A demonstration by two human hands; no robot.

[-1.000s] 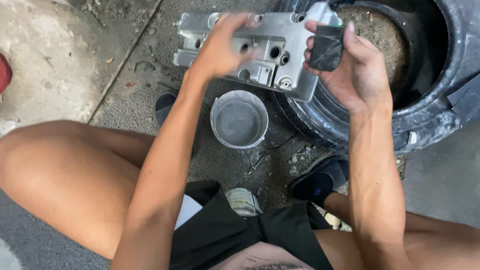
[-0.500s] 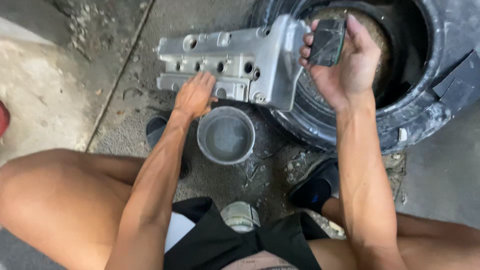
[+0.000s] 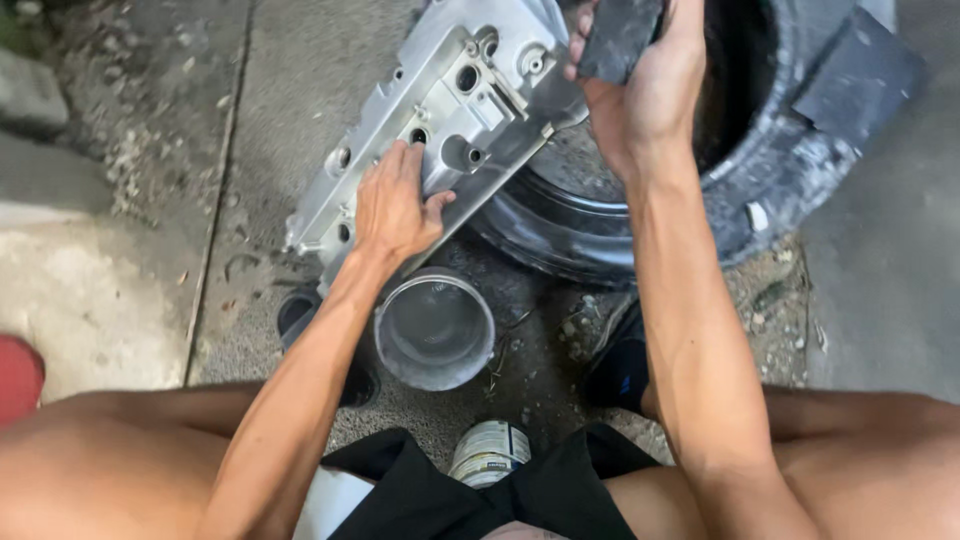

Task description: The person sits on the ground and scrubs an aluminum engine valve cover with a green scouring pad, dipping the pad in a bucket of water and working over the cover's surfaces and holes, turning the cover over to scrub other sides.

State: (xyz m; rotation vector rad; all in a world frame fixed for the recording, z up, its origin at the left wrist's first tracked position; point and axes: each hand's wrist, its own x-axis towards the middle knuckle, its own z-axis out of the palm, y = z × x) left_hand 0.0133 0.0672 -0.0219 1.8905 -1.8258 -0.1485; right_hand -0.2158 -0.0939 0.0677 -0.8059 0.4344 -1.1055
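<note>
A silver cast-metal engine cover (image 3: 440, 110) with several round holes leans against a black tyre (image 3: 760, 170). My left hand (image 3: 395, 205) grips the cover at its middle, fingers over one of the holes. My right hand (image 3: 640, 80) holds a dark rectangular piece of sanding sheet (image 3: 615, 35) against the cover's upper right end. Both forearms reach out over my bare knees.
A grey can (image 3: 435, 330) holding liquid stands on the concrete ground just below the cover. A smaller tin (image 3: 490, 450) sits between my legs. My dark shoes (image 3: 620, 370) rest by the tyre. A red object (image 3: 18, 375) is at the left edge.
The cover has tipped from level to slanting down toward the left. My left hand moved from its lower edge onto its middle. My right hand stays at the upper right end.
</note>
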